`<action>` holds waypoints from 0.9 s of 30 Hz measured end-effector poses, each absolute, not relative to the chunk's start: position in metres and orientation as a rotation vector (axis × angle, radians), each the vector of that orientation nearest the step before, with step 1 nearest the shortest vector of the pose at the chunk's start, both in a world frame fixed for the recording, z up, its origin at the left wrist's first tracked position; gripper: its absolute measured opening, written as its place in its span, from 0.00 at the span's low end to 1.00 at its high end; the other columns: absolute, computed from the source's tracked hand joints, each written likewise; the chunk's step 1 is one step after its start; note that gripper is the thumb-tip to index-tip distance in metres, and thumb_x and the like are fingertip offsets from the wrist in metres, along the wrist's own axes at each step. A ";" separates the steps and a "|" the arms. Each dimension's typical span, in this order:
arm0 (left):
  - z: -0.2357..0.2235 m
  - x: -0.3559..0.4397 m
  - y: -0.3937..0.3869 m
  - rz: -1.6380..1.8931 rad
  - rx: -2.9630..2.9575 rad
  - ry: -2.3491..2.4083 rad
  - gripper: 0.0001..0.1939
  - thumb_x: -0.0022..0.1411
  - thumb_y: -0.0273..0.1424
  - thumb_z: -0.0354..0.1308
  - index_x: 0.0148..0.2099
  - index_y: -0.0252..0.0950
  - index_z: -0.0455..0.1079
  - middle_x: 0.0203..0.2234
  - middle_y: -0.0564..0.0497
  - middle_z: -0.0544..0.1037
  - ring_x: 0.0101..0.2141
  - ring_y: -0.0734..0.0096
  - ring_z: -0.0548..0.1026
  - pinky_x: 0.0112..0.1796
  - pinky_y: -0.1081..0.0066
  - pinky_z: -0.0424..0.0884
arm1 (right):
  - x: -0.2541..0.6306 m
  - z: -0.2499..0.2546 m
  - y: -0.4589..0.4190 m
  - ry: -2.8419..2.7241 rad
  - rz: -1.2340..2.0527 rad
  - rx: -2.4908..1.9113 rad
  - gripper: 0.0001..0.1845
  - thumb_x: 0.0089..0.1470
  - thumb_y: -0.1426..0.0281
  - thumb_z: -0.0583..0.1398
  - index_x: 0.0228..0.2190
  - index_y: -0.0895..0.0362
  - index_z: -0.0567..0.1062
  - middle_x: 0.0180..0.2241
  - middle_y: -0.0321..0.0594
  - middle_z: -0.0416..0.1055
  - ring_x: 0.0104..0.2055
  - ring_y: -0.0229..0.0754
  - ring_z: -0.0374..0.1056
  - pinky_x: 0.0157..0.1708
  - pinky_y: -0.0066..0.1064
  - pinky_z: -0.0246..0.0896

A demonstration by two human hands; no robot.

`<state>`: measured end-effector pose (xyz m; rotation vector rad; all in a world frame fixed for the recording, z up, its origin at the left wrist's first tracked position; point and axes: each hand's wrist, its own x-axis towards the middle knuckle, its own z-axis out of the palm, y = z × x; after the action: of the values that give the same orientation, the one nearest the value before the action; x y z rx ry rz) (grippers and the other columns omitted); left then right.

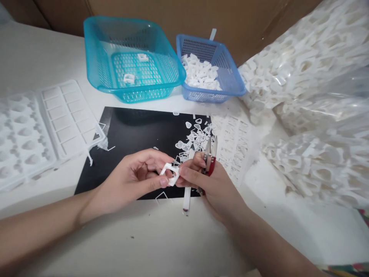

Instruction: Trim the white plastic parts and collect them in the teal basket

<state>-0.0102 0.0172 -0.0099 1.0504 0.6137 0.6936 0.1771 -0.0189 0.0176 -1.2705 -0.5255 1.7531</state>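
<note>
A small white plastic frame piece with an opening in its middle is held up over the black mat. My left hand pinches its left side between thumb and fingers. On the other side, the thumb and fingertips of my right hand grip it too. Tucked in the right palm are red-handled snips, their blades pointing up and away from the piece. Beneath the hands lies a slim white-handled tool, partly hidden. White offcuts are heaped just beyond my right hand.
A teal basket with two white pieces stands at the back, beside a blue basket of many pieces. White moulded trays lie left. Clear bags of white parts crowd the right. A white sheet of small parts adjoins the mat.
</note>
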 end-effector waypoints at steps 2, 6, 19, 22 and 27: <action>-0.011 -0.011 0.015 0.688 1.075 0.631 0.13 0.60 0.21 0.63 0.46 0.43 0.75 0.33 0.55 0.81 0.33 0.80 0.78 0.35 0.83 0.74 | 0.177 0.018 -0.018 -0.517 1.760 -1.300 0.29 0.37 0.69 0.72 0.22 0.54 0.55 0.21 0.28 0.70 0.24 0.33 0.68 0.30 0.27 0.69; -0.010 -0.011 0.011 0.716 1.128 0.648 0.15 0.60 0.21 0.63 0.45 0.46 0.76 0.34 0.56 0.82 0.33 0.81 0.79 0.36 0.84 0.74 | 0.177 0.020 -0.017 -0.497 1.766 -1.326 0.29 0.35 0.72 0.72 0.20 0.54 0.55 0.18 0.25 0.64 0.21 0.31 0.62 0.24 0.24 0.63; -0.010 -0.013 0.011 0.698 1.136 0.708 0.19 0.57 0.21 0.65 0.47 0.48 0.78 0.34 0.55 0.84 0.31 0.78 0.80 0.33 0.83 0.76 | 0.178 0.020 -0.018 -0.483 1.829 -1.262 0.30 0.36 0.73 0.72 0.22 0.54 0.53 0.17 0.23 0.61 0.20 0.30 0.56 0.24 0.25 0.53; -0.010 -0.012 0.012 0.690 1.147 0.723 0.20 0.57 0.21 0.65 0.48 0.50 0.77 0.34 0.57 0.84 0.31 0.80 0.80 0.33 0.84 0.75 | 0.179 0.019 -0.017 -0.513 1.831 -1.269 0.31 0.37 0.70 0.72 0.22 0.54 0.52 0.17 0.23 0.61 0.20 0.31 0.57 0.25 0.26 0.51; -0.010 -0.010 0.013 0.718 1.168 0.708 0.20 0.56 0.20 0.65 0.46 0.50 0.78 0.34 0.57 0.82 0.32 0.80 0.79 0.33 0.84 0.75 | 0.179 0.019 -0.018 -0.552 1.825 -1.256 0.31 0.38 0.67 0.72 0.22 0.54 0.51 0.17 0.23 0.61 0.20 0.30 0.56 0.25 0.27 0.50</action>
<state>-0.0099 0.0126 -0.0095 1.1678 0.7077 0.7183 0.1787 -0.0181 0.0189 -1.2565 -0.5516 1.8250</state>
